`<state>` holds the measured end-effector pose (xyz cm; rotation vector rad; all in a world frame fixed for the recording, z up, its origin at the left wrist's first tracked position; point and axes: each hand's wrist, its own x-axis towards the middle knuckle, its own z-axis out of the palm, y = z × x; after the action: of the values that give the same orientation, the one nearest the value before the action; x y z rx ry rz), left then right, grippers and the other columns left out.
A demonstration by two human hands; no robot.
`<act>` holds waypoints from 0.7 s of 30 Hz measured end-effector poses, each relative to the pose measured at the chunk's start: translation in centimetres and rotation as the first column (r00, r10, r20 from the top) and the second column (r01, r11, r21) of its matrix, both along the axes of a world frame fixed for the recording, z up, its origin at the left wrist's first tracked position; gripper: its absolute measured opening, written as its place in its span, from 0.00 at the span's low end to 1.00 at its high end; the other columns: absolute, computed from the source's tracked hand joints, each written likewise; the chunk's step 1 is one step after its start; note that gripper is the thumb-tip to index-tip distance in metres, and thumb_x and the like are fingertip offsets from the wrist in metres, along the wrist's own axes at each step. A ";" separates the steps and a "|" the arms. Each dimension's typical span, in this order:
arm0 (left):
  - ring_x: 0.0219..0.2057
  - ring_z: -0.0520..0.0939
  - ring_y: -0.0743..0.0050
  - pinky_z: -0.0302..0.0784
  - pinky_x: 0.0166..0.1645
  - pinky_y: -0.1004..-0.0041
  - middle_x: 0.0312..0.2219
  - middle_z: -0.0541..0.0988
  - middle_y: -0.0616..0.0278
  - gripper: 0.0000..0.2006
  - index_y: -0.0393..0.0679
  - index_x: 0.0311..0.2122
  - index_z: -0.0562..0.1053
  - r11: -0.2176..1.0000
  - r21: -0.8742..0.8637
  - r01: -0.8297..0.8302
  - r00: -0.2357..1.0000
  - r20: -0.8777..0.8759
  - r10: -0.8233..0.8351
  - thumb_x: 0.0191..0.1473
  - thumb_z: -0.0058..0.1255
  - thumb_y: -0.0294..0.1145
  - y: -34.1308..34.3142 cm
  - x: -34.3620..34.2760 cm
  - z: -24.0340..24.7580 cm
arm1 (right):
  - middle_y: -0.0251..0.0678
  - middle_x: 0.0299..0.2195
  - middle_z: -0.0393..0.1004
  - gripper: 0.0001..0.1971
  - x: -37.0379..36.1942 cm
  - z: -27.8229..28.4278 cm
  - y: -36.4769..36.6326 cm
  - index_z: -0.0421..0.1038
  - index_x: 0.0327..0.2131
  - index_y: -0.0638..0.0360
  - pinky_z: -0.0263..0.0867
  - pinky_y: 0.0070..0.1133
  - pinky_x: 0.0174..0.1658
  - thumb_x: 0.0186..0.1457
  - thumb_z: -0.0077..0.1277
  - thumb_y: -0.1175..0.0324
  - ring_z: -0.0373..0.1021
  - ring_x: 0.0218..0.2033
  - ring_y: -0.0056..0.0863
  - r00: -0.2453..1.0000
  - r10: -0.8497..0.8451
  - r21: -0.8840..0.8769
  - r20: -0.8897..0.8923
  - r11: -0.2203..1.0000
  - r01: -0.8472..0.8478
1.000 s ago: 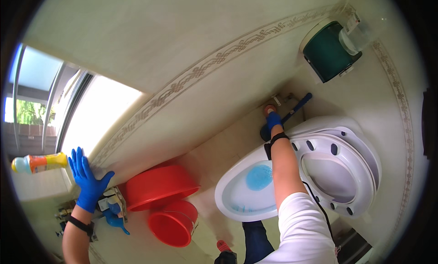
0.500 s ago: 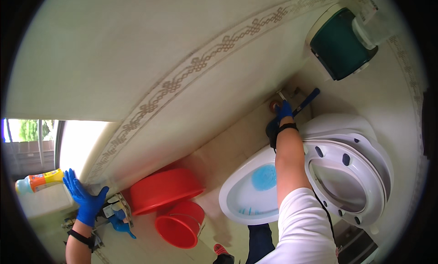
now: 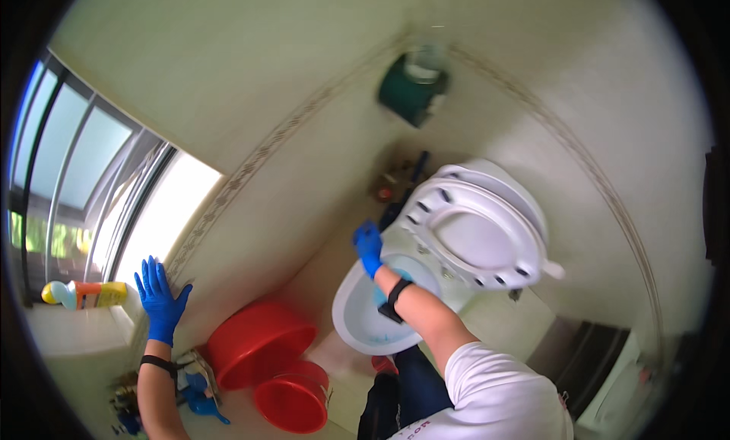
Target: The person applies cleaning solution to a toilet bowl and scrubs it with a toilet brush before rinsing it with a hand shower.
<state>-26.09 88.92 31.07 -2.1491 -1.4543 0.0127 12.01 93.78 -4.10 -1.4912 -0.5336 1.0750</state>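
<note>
My left hand (image 3: 161, 303), in a blue glove, rests flat with spread fingers on the wall beside the window ledge. Close to it, a bottle (image 3: 95, 295) with a yellow cap and an orange-and-yellow label stands on the ledge. My right hand (image 3: 368, 247), gloved alike, is over the left side of the toilet bowl (image 3: 344, 311); its fingers look bent but are blurred, so a grip cannot be made out. Blue liquid (image 3: 407, 273) shows in the bowl, partly behind my forearm. The toilet seat (image 3: 475, 198) is raised. Behind the bowl, a blue handle (image 3: 420, 166) leans in the corner.
A red basin (image 3: 251, 337) and a red bucket (image 3: 291, 398) are on the floor at left. Near them lies a blue scoop-like tool (image 3: 201, 406). A dark green dispenser (image 3: 403, 90) hangs on the corner wall. A dark grate-like panel (image 3: 589, 364) is at lower right.
My right hand has come back from the corner behind the toilet, toward the bowl. My left hand stays by the ledge. The view has swung, showing more of the window and the right wall.
</note>
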 end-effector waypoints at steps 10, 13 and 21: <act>0.55 0.44 0.54 0.33 0.56 0.56 0.53 0.45 0.47 0.39 0.38 0.53 0.45 0.988 -0.018 -0.153 0.968 0.200 0.153 0.38 0.49 0.41 -9.8 9.4 2.7 | 0.39 0.24 0.71 0.08 29.3 12.8 -38.8 0.70 0.26 0.55 0.62 0.26 0.29 0.44 0.44 0.64 0.68 0.26 0.32 0.662 0.453 -0.481 0.597 0.863 -0.157; 0.55 0.44 0.51 0.35 0.55 0.53 0.53 0.44 0.48 0.39 0.40 0.53 0.46 0.935 -0.236 -0.264 0.946 0.126 0.298 0.37 0.47 0.45 -19.5 13.0 -3.2 | 0.39 0.21 0.68 0.11 40.1 16.8 -35.9 0.69 0.25 0.54 0.61 0.29 0.26 0.43 0.46 0.59 0.66 0.23 0.35 0.498 0.299 -0.422 0.814 0.894 0.153; 0.51 0.52 0.47 0.46 0.54 0.59 0.48 0.55 0.41 0.35 0.34 0.48 0.57 0.492 -0.710 -0.504 0.613 0.107 0.783 0.34 0.49 0.45 -46.6 24.9 -15.8 | 0.40 0.32 0.64 0.16 48.6 21.2 -11.3 0.67 0.37 0.49 0.59 0.29 0.36 0.40 0.49 0.63 0.61 0.34 0.37 0.356 0.193 -0.069 0.914 0.941 -0.332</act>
<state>-1.21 42.28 15.23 -1.9136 -2.8379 0.3947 60.65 82.50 17.07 -1.8418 -1.6639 0.2837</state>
